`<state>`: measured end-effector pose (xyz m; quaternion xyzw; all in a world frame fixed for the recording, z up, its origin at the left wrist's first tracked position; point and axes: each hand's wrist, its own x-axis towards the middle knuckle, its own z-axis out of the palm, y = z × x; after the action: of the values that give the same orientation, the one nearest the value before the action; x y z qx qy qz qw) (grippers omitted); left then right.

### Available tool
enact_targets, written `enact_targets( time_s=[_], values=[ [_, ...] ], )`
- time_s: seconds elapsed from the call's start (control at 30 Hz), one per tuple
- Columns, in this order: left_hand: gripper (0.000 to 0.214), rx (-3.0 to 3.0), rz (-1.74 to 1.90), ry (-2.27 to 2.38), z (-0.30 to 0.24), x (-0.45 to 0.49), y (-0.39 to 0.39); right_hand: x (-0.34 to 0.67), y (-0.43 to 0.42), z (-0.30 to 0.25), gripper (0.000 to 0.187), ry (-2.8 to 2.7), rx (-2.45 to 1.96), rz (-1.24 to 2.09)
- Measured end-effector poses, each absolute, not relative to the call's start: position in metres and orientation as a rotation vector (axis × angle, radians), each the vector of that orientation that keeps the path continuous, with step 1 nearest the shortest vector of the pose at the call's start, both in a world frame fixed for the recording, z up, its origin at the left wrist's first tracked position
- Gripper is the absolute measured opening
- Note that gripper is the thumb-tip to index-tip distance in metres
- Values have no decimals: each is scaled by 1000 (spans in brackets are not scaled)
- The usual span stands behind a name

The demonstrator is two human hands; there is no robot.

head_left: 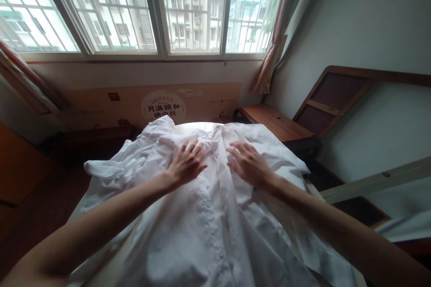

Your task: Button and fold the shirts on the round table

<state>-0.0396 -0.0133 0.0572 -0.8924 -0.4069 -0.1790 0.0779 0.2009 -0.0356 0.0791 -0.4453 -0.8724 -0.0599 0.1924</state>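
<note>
A white button-up shirt (175,228) lies spread and wrinkled over a table, its collar end toward the window. A row of small buttons runs down its middle, and one sleeve is bunched at the far left. My left hand (188,161) is over the left front panel near the collar, fingers spread, palm down. On the other side of the button strip, my right hand (248,162) is over the right panel with its fingers apart. Neither hand grips the cloth. Whether the palms press on it I cannot tell. A strip of shiny white tabletop (198,127) shows beyond the collar.
A barred window (191,9) with curtains (269,63) fills the far side. Below it stands a long printed panel (215,98). A low wooden table (276,121) is at the back right, beside a wooden frame (336,98) leaning on the wall. Orange furniture (20,161) stands left.
</note>
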Motion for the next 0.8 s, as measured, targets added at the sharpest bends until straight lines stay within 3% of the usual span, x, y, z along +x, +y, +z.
enact_targets(
  time_s=[0.13, 0.2, 0.3, 0.47, 0.6, 0.7, 0.8],
  values=[
    [63, -2972, -361, -898, 33, -57, -129, 205, -162, 54, 45, -2766, -650, -56],
    [69, -3049, -301, -759, 8, -65, -177, 206, -206, 31, 34, -2783, -478, -129],
    [61, -2982, -340, -710, -29, -74, -224, 208, -242, 1, 34, -2728, -570, -242],
    [75, -3032, -346, -880, -27, -78, -248, 214, -267, -6, 42, -2656, -762, -212],
    [37, -3007, -510, -1008, -5, -69, -258, 215, -283, -6, 32, -2526, -793, -80],
    [27, -3101, -740, -1154, 3, -64, -259, 217, -287, -8, 27, -2398, -828, 143],
    [27, -3256, -1159, -1585, 6, -74, -250, 225, -280, 3, 24, -2174, -1028, 509]
  ],
)
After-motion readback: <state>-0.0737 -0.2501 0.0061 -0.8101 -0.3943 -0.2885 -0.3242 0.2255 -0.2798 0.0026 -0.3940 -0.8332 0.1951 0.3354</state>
